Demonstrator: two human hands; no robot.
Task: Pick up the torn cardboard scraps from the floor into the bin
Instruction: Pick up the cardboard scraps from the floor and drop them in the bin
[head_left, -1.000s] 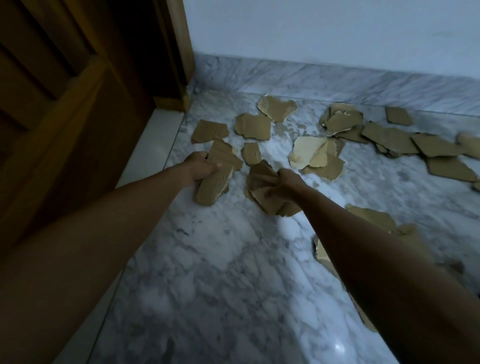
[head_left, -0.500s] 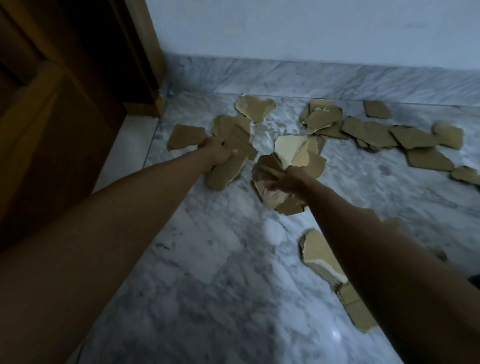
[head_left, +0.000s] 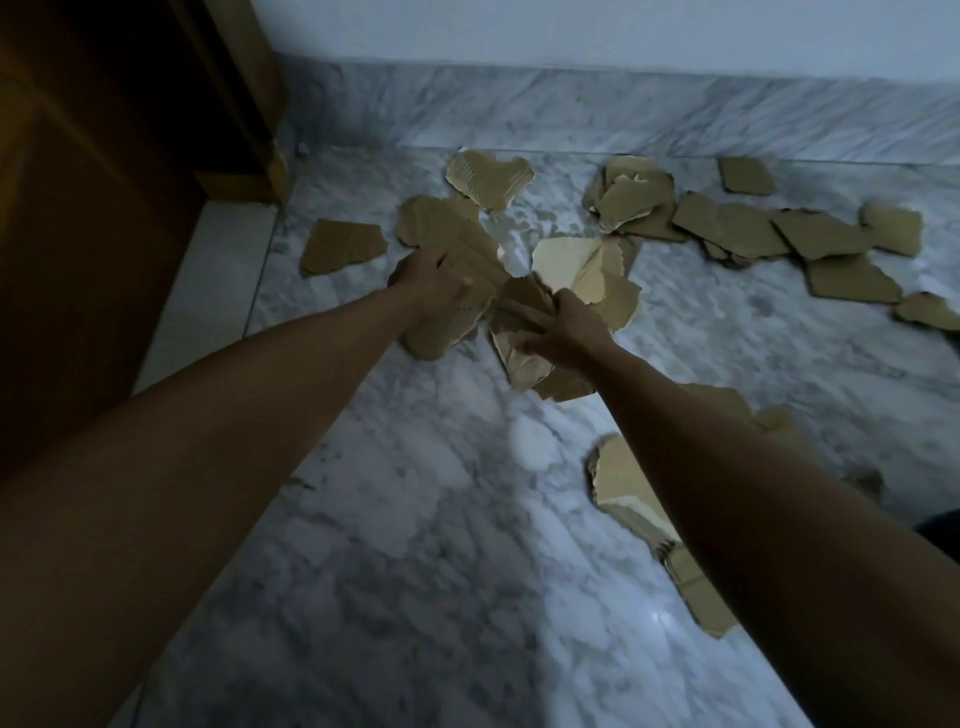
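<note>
Torn brown cardboard scraps lie scattered over the marble floor (head_left: 415, 519). My left hand (head_left: 426, 283) grips a bundle of scraps (head_left: 457, 317) that hangs down from its fist. My right hand (head_left: 566, 332) is closed on another bunch of scraps (head_left: 524, 358), and the two bundles nearly touch. Loose pieces lie beyond the hands: a flat one (head_left: 340, 247) to the left, a heart-shaped one (head_left: 488, 179) near the wall, a pale one (head_left: 563, 260) just behind my right hand, and a long run (head_left: 779, 234) to the right. One more scrap (head_left: 623, 493) shows beside my right forearm. No bin is in view.
A dark wooden door and frame (head_left: 104, 208) fill the left side, with a pale threshold strip (head_left: 208, 291) at its foot. A marble skirting (head_left: 571, 109) and a white wall close off the far side.
Both hands have moved forward and closer together with their bundles. The view has shifted towards the far scraps.
</note>
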